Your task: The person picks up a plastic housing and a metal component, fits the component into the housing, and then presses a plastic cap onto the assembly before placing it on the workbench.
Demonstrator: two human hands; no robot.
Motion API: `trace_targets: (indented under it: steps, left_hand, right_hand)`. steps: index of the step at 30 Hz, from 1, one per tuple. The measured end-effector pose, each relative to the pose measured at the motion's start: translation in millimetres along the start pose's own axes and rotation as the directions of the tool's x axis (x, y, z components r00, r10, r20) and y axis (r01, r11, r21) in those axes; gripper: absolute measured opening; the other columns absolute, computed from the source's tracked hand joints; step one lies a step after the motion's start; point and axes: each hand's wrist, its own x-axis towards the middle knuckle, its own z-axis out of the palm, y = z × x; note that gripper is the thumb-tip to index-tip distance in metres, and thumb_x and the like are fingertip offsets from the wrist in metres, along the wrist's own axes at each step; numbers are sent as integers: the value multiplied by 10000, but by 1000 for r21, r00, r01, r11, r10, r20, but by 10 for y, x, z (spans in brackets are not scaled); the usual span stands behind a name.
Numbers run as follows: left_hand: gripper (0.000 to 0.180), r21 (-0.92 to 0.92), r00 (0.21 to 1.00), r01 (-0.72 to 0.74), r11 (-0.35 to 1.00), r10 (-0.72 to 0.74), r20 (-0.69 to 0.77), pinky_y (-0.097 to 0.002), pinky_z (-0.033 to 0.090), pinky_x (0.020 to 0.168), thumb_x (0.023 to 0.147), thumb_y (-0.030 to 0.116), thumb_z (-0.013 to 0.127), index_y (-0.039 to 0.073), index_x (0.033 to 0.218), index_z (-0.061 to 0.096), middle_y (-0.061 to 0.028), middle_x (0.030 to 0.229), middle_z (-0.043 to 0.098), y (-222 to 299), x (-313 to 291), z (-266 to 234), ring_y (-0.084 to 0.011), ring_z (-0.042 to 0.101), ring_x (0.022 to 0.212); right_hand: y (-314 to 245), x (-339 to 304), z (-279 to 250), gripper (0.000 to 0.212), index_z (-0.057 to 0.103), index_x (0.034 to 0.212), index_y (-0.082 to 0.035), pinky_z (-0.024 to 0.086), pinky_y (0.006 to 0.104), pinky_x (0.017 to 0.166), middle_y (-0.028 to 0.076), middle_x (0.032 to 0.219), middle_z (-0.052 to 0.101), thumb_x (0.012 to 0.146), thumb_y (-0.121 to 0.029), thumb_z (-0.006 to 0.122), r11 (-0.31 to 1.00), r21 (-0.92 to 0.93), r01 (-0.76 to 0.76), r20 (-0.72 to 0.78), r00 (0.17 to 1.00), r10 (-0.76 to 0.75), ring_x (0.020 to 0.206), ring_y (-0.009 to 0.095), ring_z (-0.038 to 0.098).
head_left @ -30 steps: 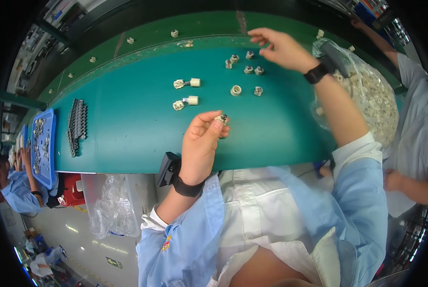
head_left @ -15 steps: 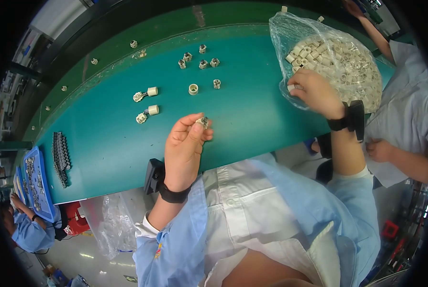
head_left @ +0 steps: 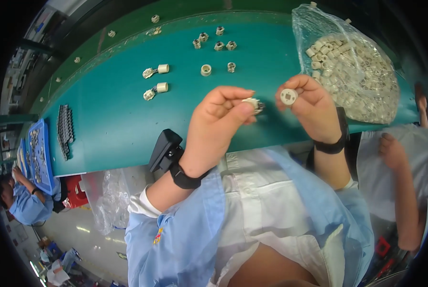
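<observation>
Between the thumb and fingers of my left hand is a small cream plastic insert with dark metal parts on its right side. My right hand pinches a round cream cap, its end face with small openings turned up. The two pieces are close together above the mat's near edge, still apart. Beyond them a loose cream cap stands on the green mat beside a small insert. Further left lie two pairs, each a cap joined to an insert.
A clear plastic bag full of cream caps lies at the right. Several inserts sit at the back. A row of dark parts and a blue tray are at the left. Another person's arm is close on the right.
My right hand has come left from the bag with a cap in its fingers. My left hand has moved right and slightly up, still holding the insert.
</observation>
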Motion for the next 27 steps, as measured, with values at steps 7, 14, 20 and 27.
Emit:
trace_targets:
  steps: [7,14,20,27]
  left_hand:
    - [198,44,974,-223,974,221,47,-213,461,697,805,39,576,-3,988,512,-67,876,578,20,-54,101,-108,556,774]
    - [197,89,971,-238,967,236,36,-202,454,685,795,9,577,-5,982,515,-64,879,576,36,-110,97,-100,552,781]
    - [197,212,968,-250,945,248,35,-190,446,673,790,1,582,-6,976,520,-61,884,575,32,-130,63,-89,548,791]
    - [184,198,973,-227,953,232,-1,-190,455,667,772,-5,602,-13,942,534,-69,871,590,18,-134,46,-84,555,777]
  right_hand:
    - [128,12,205,218,488,986,-8,431,273,739,101,908,562,786,-45,565,999,31,26,28,999,-27,813,155,533]
    - [163,19,253,231,482,1002,-3,433,255,687,92,871,566,809,-107,556,997,-1,72,9,997,-72,755,143,545]
    - [186,0,265,244,489,1001,7,433,235,610,77,836,568,843,-176,522,996,-9,92,33,995,-91,673,126,545]
    - [146,-6,383,213,566,948,6,452,202,573,40,760,576,866,-182,508,998,-62,-13,-60,998,10,604,75,535]
